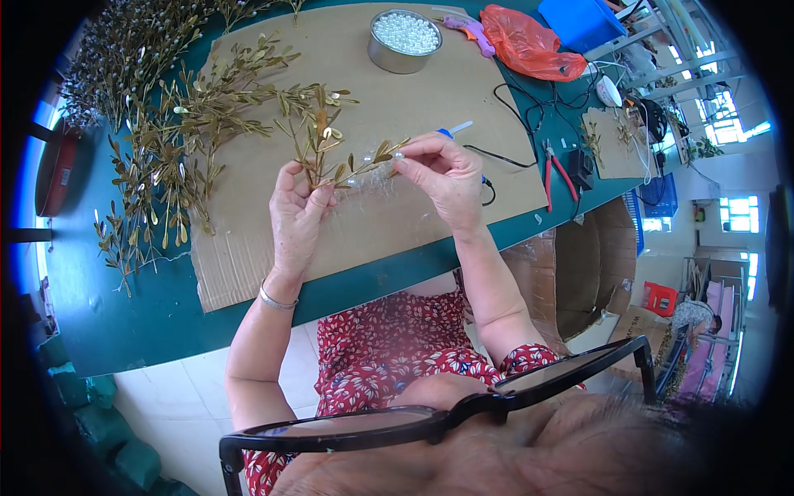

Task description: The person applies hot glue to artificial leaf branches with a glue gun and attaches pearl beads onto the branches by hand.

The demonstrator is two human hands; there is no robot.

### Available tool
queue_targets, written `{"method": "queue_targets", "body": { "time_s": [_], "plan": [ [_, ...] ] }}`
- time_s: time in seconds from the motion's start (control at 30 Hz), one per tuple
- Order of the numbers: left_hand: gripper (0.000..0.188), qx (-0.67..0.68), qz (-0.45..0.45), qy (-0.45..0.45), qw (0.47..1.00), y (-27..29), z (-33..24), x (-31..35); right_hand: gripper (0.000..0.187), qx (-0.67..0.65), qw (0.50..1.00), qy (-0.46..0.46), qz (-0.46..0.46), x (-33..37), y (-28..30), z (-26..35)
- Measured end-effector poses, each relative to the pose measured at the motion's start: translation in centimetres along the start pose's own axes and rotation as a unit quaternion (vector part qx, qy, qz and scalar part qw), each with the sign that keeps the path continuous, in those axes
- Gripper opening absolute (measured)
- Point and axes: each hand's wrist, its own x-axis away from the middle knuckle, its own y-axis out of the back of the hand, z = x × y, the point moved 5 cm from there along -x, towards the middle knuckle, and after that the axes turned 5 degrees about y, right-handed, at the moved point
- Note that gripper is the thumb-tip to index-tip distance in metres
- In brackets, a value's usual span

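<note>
My left hand [298,217] is closed around the stem of a gold-leaved artificial sprig [318,145], held upright over the cardboard. One side twig reaches right toward my right hand [447,178], whose thumb and forefinger pinch a small white bead [399,155] at the twig's tip. Wispy clear strands, perhaps glue threads, and a few pale beads show on the cardboard just below the twig. Partly hidden behind my right hand is a blue tool with a whitish stick [461,126] poking out and a black cord.
Brown cardboard [273,256] covers part of the green table [124,322]. Many gold sprigs [178,140] pile up at left. A round tin of white beads [405,41] stands at the back. Red-handled pliers [558,175], black cords and a red plastic bag [529,45] lie at right.
</note>
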Motion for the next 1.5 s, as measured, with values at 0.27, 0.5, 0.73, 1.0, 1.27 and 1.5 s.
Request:
{"method": "queue_targets", "body": {
  "time_s": [0.27,0.5,0.73,1.0,1.27,1.5],
  "plan": [
    [0.032,-0.014,0.019,0.001,1.000,0.3,0.0,0.0,0.014,0.006,1.000,-0.009,-0.021,0.4,-0.1,-0.4],
    [0.033,-0.012,0.016,0.000,1.000,0.1,-0.3,0.2,0.014,0.034,0.999,0.002,-0.021,0.5,-0.2,0.2],
    [0.030,-0.003,0.010,0.003,1.000,0.0,-0.2,0.2,0.013,0.049,0.998,0.017,-0.027,0.4,-0.1,0.1],
    [0.029,0.006,0.017,0.011,1.000,-0.1,-0.2,0.1,0.013,0.055,0.998,0.009,-0.036,0.5,-0.1,-0.4],
    [0.031,-0.003,-0.005,0.010,1.000,0.2,0.0,-0.1,0.012,0.032,0.998,-0.026,-0.039,0.4,-0.3,-1.0],
    [0.030,-0.007,-0.014,0.016,1.000,0.3,0.2,-0.3,0.012,0.024,0.998,-0.033,-0.048,0.4,-0.4,-1.1]
  ]
}}
